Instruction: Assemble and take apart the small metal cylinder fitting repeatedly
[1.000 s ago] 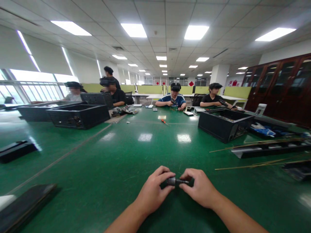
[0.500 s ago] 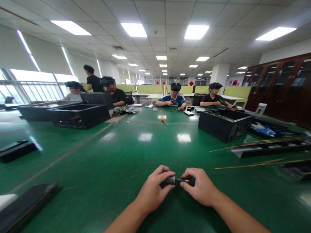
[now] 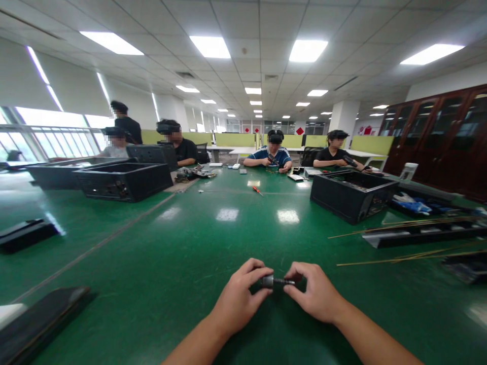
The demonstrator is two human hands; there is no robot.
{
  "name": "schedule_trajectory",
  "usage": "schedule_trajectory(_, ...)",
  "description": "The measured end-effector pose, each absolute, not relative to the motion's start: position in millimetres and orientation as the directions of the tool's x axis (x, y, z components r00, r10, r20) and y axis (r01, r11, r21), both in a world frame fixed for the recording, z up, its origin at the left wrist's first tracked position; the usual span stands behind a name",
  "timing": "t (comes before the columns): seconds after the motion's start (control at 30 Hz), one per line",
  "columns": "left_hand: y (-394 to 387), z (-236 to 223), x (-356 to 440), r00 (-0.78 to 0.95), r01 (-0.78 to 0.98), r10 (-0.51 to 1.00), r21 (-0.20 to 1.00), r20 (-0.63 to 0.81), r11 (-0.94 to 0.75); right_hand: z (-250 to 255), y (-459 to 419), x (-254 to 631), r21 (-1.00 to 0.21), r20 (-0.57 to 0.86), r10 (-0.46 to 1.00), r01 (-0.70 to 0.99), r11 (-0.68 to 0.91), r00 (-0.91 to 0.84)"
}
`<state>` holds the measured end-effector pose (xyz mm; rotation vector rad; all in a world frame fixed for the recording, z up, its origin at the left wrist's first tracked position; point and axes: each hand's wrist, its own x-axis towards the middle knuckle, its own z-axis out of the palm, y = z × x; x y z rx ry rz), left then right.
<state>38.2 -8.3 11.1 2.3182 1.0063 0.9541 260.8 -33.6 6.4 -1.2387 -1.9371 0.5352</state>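
In the head view my left hand (image 3: 239, 294) has its fingers and thumb closed around a short dark cylinder with a grey end (image 3: 268, 281). A thin, dark, ridged shaft (image 3: 280, 282) with a paler tip sticks out of it towards the right. My right hand (image 3: 317, 291) pinches the tip end of that shaft between thumb and fingers. The piece lies level, just above the green tabletop (image 3: 213, 243). Its left part is hidden in my left hand, so I cannot tell its exact kind.
An orange-handled screwdriver (image 3: 257, 190) lies mid-table. Black computer cases stand left (image 3: 125, 180) and right (image 3: 352, 195). Thin yellowish rods (image 3: 395, 259) and a dark metal channel (image 3: 418, 235) lie on the right. A dark flat panel (image 3: 45, 317) is near left. Several people are across the table.
My hands and the piece stay almost in place, with only a very slight shift left. In the background, the standing person has moved left.
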Motion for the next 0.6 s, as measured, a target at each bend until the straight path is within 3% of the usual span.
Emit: schedule_trajectory(0.6,-8.1,14.2,36.8,0.482,0.459,0.741,0.586,0.468,-0.668,7.0,-30.5,268.1,-0.701,0.357,0.899,0.563,0.437,-0.253)
